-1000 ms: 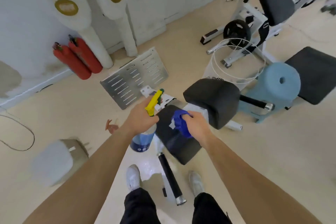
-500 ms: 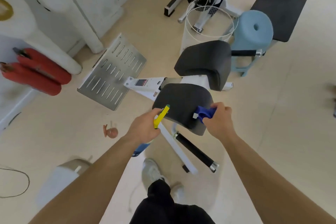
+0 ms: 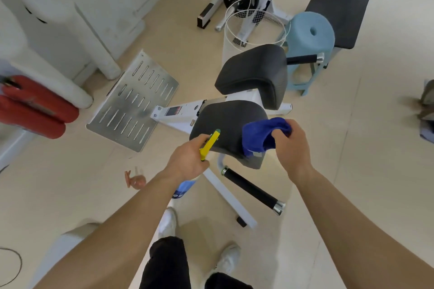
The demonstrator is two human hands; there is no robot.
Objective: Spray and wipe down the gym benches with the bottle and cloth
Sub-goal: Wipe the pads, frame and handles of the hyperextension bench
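Beige floor (image 3: pixel 352 148); right hand (image 3: pixel 292 145) grips cloth (image 3: pixel 260 135) at pad (image 3: pixel 225 124).

- Open floor (image 3: pixel 352 159): found to the right of the near pad (image 3: pixel 225 122).
- Far pad (image 3: pixel 253 75): set just beyond the near pad. Only a narrow gap is left between them, and it is closed below by the white frame (image 3: pixel 244 97).
- Black handle (image 3: pixel 251 189): projected from under the near pad toward the feet.
- Slotted plate (image 3: pixel 133 103): laid flat on the left.
- Wire basket (image 3: pixel 254 23) and blue stool (image 3: pixel 310 37): crowded behind the far pad. A second handle (image 3: pixel 303 58) is thrust across in front of the stool.
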